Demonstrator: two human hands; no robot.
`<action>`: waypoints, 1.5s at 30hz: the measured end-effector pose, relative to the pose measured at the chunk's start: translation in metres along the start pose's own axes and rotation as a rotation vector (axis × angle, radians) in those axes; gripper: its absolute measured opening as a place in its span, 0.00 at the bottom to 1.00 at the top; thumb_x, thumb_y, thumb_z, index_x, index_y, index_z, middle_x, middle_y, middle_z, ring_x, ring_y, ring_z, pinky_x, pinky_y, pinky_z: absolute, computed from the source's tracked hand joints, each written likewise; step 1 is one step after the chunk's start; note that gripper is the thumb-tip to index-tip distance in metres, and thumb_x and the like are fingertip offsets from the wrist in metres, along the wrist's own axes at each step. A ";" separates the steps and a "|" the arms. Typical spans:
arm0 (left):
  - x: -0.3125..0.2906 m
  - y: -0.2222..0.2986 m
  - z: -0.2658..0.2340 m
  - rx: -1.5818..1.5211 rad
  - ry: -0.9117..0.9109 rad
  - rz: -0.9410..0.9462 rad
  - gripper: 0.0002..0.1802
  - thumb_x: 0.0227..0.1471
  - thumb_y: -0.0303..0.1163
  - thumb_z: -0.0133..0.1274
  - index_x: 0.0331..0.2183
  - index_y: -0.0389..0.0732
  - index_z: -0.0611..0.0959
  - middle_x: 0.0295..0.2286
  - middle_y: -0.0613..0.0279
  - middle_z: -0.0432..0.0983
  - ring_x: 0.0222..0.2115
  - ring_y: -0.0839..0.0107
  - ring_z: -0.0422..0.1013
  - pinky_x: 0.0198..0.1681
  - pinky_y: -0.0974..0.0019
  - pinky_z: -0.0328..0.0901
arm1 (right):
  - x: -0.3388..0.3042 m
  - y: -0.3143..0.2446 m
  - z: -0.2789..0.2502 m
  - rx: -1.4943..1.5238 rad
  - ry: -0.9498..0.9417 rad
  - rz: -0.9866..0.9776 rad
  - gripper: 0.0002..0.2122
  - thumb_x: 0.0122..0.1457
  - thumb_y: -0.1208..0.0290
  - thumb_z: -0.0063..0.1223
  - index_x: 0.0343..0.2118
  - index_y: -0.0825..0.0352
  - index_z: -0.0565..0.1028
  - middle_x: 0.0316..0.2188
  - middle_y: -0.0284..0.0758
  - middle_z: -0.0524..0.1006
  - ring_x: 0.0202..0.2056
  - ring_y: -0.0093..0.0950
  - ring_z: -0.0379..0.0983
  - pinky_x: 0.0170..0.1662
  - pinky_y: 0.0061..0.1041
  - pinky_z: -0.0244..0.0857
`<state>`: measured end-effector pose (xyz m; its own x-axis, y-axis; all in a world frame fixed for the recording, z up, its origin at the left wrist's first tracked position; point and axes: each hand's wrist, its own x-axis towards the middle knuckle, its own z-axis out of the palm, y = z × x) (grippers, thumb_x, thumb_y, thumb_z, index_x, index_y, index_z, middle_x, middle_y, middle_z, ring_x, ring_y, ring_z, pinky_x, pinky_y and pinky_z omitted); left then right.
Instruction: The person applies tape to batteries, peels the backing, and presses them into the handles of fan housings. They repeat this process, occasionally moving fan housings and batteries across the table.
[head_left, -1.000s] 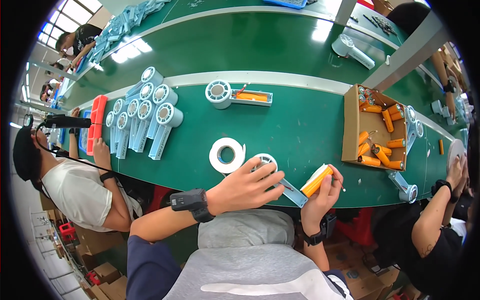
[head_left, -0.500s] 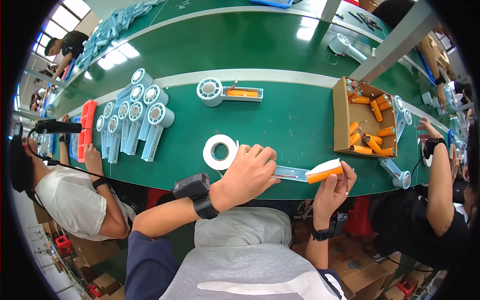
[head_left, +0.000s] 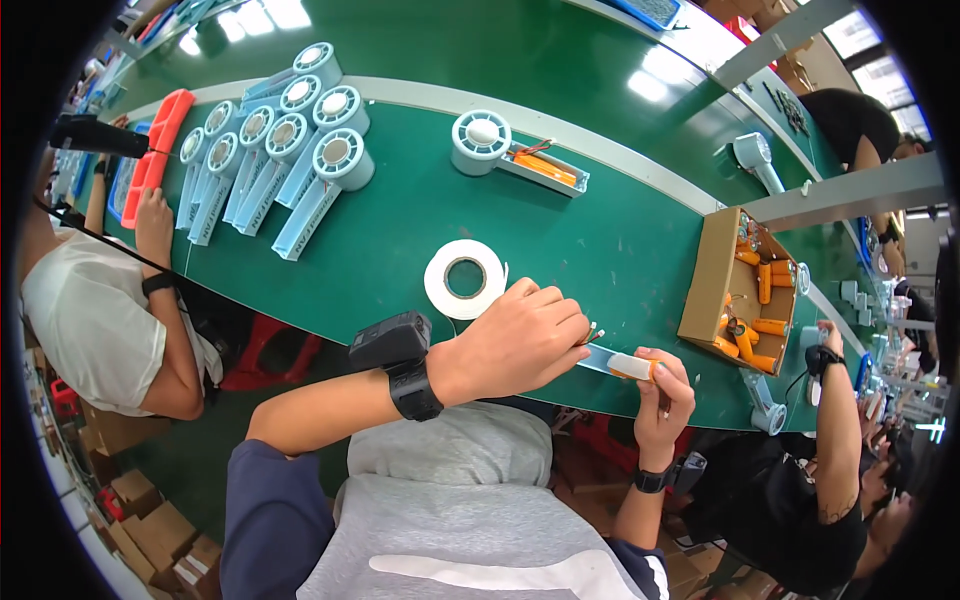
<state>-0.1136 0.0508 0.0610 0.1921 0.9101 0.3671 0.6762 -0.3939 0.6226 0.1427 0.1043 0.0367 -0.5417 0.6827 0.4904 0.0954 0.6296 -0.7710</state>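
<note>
My right hand (head_left: 664, 398) pinches an orange cylindrical battery (head_left: 657, 371) with a strip of white tape (head_left: 629, 366) along its side. The battery is by the end of a light-blue fan handle (head_left: 597, 358), an open trough. My left hand (head_left: 525, 340) is closed over the other part of this fan and hides its head. Thin wires with a small connector (head_left: 594, 332) stick out by the left fingertips. Just beyond the left hand, a roll of white tape (head_left: 438, 282) lies flat on the green table.
Several light-blue fans (head_left: 288, 135) lie grouped at left beside a red tray (head_left: 163, 150). One fan (head_left: 482, 145) with a battery in its handle lies ahead. A cardboard box (head_left: 708, 290) of orange batteries stands at right. Co-workers sit on both sides; a metal post (head_left: 840, 195) rises at right.
The view has turned and shifted. The battery has tilted in my right hand, its white strip now facing up, closer to the handle. The wires now poke up by my left fingers.
</note>
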 end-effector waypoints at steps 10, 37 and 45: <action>-0.005 -0.006 0.003 0.023 0.036 -0.039 0.07 0.54 0.30 0.58 0.29 0.39 0.76 0.26 0.63 0.72 0.28 0.65 0.71 0.35 0.61 0.61 | 0.084 -0.043 0.002 -0.543 -0.713 -0.226 0.13 0.54 0.80 0.57 0.43 0.60 0.78 0.36 0.38 0.76 0.35 0.38 0.74 0.40 0.35 0.70; 0.030 0.007 -0.003 0.108 -0.353 -0.201 0.08 0.52 0.35 0.60 0.30 0.41 0.83 0.27 0.58 0.77 0.31 0.60 0.73 0.35 0.57 0.63 | 0.114 0.002 -0.005 -0.169 -1.095 0.247 0.10 0.59 0.70 0.59 0.43 0.66 0.79 0.32 0.40 0.75 0.39 0.41 0.72 0.43 0.38 0.67; 0.038 0.001 0.014 0.027 -0.544 -0.232 0.09 0.47 0.34 0.62 0.30 0.39 0.84 0.25 0.57 0.78 0.32 0.58 0.77 0.35 0.55 0.67 | 0.100 0.000 -0.011 -0.138 -0.952 0.407 0.11 0.57 0.73 0.61 0.42 0.69 0.78 0.36 0.43 0.75 0.42 0.43 0.70 0.46 0.39 0.66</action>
<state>-0.0954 0.0869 0.0654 0.3690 0.9102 -0.1880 0.7607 -0.1795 0.6238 0.0980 0.1773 0.0900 -0.8759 0.3154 -0.3651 0.4801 0.4956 -0.7238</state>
